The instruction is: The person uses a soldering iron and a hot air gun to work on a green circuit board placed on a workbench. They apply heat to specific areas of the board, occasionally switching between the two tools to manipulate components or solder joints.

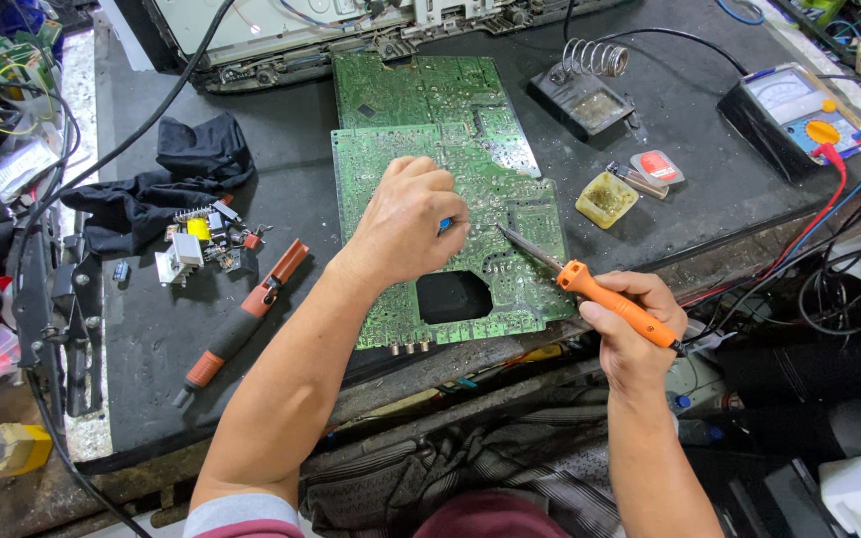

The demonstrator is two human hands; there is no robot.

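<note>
A large green circuit board [430, 130] lies solder side up on a black bench mat [151, 329]. My left hand [406, 219] rests on the board's middle, fingers curled around a small blue-tipped tool that is mostly hidden. My right hand [635, 329] grips an orange-handled soldering iron [590, 287] at the board's right edge. Its metal tip points up and left and touches the board near the right side.
A soldering iron stand [585, 95] with a coil and sponge sits behind the board. A yellow flux tin [606, 198], a small solder reel [658, 166] and an analog multimeter [799, 115] with red and blue leads lie right. Loose components [201, 249], a black cloth [191, 159] and an orange-handled tool [241, 324] lie left.
</note>
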